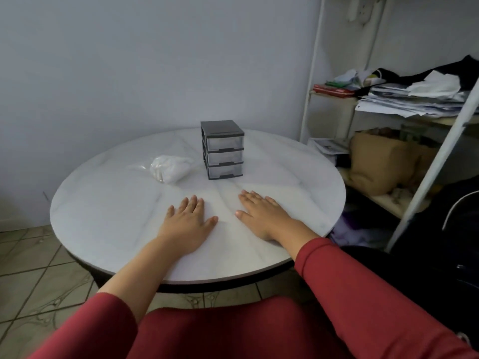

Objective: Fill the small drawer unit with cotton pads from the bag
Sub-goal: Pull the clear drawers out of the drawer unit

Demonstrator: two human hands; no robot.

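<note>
Neither grip holds anything, our left hand (187,221) and right hand (261,215) flat on the bench (108,203), so nothing is begun: the bag (169,168) lies unopened beside the closed drawer unit (222,149).

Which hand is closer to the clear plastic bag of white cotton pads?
Left. The left hand lies flat on the round white table just in front of the clear plastic bag; the right hand lies farther right, before the small grey drawer unit.
</note>
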